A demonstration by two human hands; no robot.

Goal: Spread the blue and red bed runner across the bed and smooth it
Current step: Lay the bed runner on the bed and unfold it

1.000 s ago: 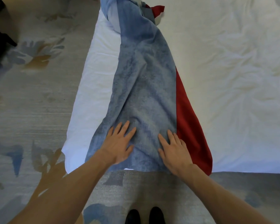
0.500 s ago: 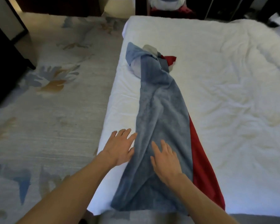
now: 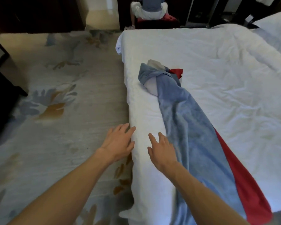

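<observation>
The blue and red bed runner lies in a long strip along the left part of the white bed. Its near end hangs over the bed's front edge and its far end is bunched up in a heap. A red band shows along its right side. My left hand is at the bed's left edge, fingers spread, holding nothing. My right hand hovers flat over the white sheet just left of the runner, fingers straight, off the blue cloth.
Patterned carpet covers the floor left of the bed. Dark furniture stands at the far left. A person sits beyond the bed's far end. A second white bed shows at the top right.
Both hands have come off the runner's near end and moved left, the left one to the bed's edge. My view has lifted and shifted, showing the whole runner and the room.
</observation>
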